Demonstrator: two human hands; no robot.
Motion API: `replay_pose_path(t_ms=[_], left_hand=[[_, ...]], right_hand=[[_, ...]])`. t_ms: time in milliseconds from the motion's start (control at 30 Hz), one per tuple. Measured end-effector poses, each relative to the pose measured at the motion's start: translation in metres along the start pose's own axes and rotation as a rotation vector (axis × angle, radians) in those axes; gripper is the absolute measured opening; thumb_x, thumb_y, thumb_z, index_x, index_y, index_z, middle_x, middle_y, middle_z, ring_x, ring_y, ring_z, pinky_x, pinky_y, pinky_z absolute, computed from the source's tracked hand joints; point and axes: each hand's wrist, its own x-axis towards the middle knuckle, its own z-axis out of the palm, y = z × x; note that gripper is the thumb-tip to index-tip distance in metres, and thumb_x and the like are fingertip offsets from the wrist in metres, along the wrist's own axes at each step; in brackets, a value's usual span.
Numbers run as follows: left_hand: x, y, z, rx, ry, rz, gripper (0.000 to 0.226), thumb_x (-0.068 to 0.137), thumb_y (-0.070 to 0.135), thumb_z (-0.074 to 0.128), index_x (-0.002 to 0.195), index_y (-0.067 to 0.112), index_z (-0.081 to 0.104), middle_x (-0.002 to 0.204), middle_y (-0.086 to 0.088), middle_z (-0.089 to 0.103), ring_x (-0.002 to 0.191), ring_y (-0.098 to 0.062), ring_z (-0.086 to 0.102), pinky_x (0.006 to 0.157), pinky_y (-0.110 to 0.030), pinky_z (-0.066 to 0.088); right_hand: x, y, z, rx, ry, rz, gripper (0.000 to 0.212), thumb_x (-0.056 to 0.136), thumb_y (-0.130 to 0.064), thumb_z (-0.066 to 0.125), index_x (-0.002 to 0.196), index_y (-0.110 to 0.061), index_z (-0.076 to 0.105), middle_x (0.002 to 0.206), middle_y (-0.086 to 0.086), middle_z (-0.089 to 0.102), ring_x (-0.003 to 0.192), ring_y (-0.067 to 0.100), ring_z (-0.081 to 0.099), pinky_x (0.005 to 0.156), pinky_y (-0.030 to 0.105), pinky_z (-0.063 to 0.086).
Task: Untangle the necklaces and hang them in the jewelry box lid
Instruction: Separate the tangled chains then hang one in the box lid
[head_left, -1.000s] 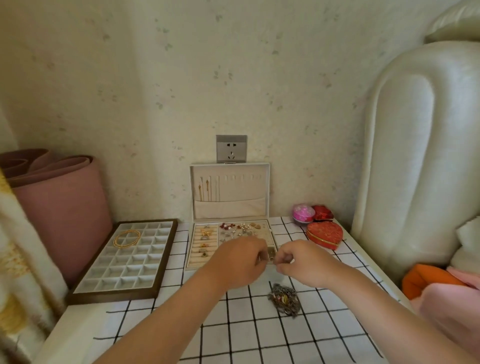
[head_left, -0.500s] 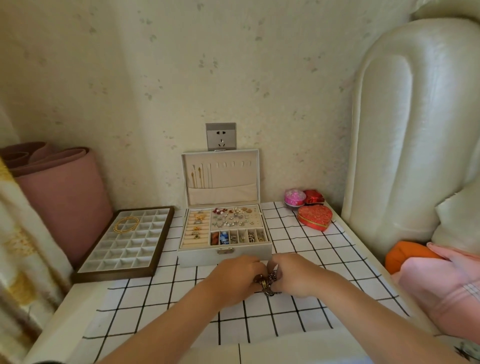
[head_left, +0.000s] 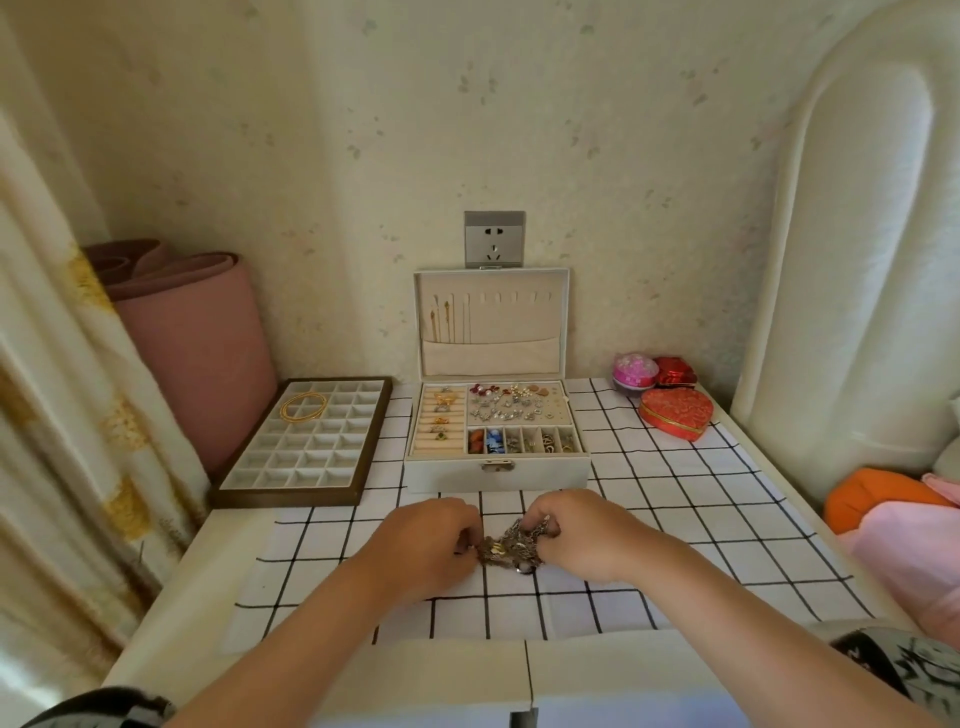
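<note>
The tangle of necklaces lies on the checked cloth, just in front of the jewelry box and roughly level with its clasp. It sits squarely between the two hands. The left hand has its fingers curled in and pinches the clump's left edge. The right hand has its fingers bent over the clump's upper right part and grips it there. Neither hand is free or slack.

The clump is drawn out a little from side to side, so its long axis runs parallel to the box's front wall and straight from one hand to the other. Both hands are in contact with it, and neither is clearly the nearer. Which strands each one holds is too fine to tell.

The lid stands upright at the back of the box, straight beyond the tangle, with the open trays in between. A few thin chains already hang at the left of the lid's row of hooks. The hooks further right look bare. Judging from this, a freed necklace will have to travel forward over the box, and the right hand seems the better placed for those bare hooks.
</note>
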Motion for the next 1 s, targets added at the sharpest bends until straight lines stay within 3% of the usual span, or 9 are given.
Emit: replay_pose_path(t_ms=[100,167,333,500,700,867,933,1000], left_hand=[[-0.007,-0.009,-0.005,0.044,0.03,-0.046,0.006,0.088,0.029,0.057,0.093,0.031,0.06,0.09,0.013,0.057,0.084,-0.008,0.053,0.067,-0.022,0.041],[-0.01,-0.015,-0.008,0.062,0.049,-0.06,0.008,0.088,0.026,0.057,0.094,0.03,0.059,0.095,0.014,0.054,0.091,-0.008,0.049,0.069,-0.022,0.038],[-0.005,-0.014,-0.001,-0.107,0.072,0.084,0.027,0.094,0.008,0.055,0.112,0.026,0.065,0.112,0.01,0.054,0.108,-0.007,0.046,0.087,-0.021,0.043],[-0.002,-0.005,0.008,-0.128,-0.021,0.197,0.024,0.099,0.019,0.057,0.118,0.028,0.068,0.113,0.01,0.061,0.108,-0.007,0.046,0.089,-0.023,0.043],[-0.003,-0.013,-0.01,-0.062,-0.167,0.134,0.014,0.094,0.029,0.059,0.093,0.031,0.074,0.111,0.015,0.057,0.107,-0.005,0.048,0.087,-0.024,0.046],[0.001,-0.024,-0.011,0.078,-0.165,-0.094,0.035,0.088,0.059,0.055,0.071,0.028,0.058,0.104,0.008,0.055,0.089,-0.01,0.058,0.077,-0.031,0.053],[0.004,-0.018,-0.013,0.214,-0.133,-0.101,0.04,0.091,0.062,0.052,0.075,0.027,0.061,0.103,0.005,0.055,0.091,-0.012,0.054,0.078,-0.028,0.049],[0.007,-0.008,-0.016,0.243,-0.086,-0.044,0.033,0.093,0.055,0.055,0.091,0.024,0.067,0.105,0.005,0.053,0.099,-0.014,0.05,0.085,-0.029,0.046]], right_hand=[[-0.002,-0.004,-0.004,-0.099,0.029,-0.006,0.03,0.094,-0.023,0.058,0.12,-0.034,0.068,0.112,-0.013,0.06,0.101,0.011,0.059,0.085,0.028,0.05],[-0.002,-0.003,-0.005,-0.068,0.035,-0.012,0.03,0.093,-0.018,0.057,0.114,-0.035,0.071,0.113,-0.014,0.064,0.103,0.009,0.062,0.09,0.029,0.053],[0.002,-0.002,-0.001,-0.046,0.092,-0.119,0.028,0.094,-0.013,0.063,0.108,-0.034,0.074,0.111,-0.019,0.063,0.098,0.001,0.057,0.089,0.021,0.049],[0.01,0.001,0.004,-0.066,0.062,-0.12,0.019,0.089,-0.027,0.073,0.106,-0.035,0.073,0.101,-0.017,0.062,0.091,0.003,0.06,0.082,0.025,0.052],[0.011,0.01,-0.009,-0.097,-0.009,-0.011,0.058,0.074,-0.029,0.086,0.125,-0.039,0.062,0.112,-0.016,0.057,0.092,0.004,0.054,0.08,0.021,0.045],[0.009,0.013,-0.012,-0.056,-0.069,-0.035,0.083,0.07,-0.023,0.09,0.141,-0.04,0.05,0.13,-0.016,0.047,0.115,0.01,0.049,0.096,0.024,0.044],[0.009,0.014,-0.011,-0.077,-0.094,-0.054,0.092,0.068,-0.026,0.091,0.146,-0.04,0.044,0.14,-0.017,0.043,0.126,0.01,0.043,0.106,0.027,0.04],[0.009,0.015,-0.011,-0.094,-0.1,-0.057,0.095,0.067,-0.028,0.091,0.148,-0.041,0.042,0.145,-0.015,0.04,0.129,0.01,0.041,0.106,0.025,0.038]])
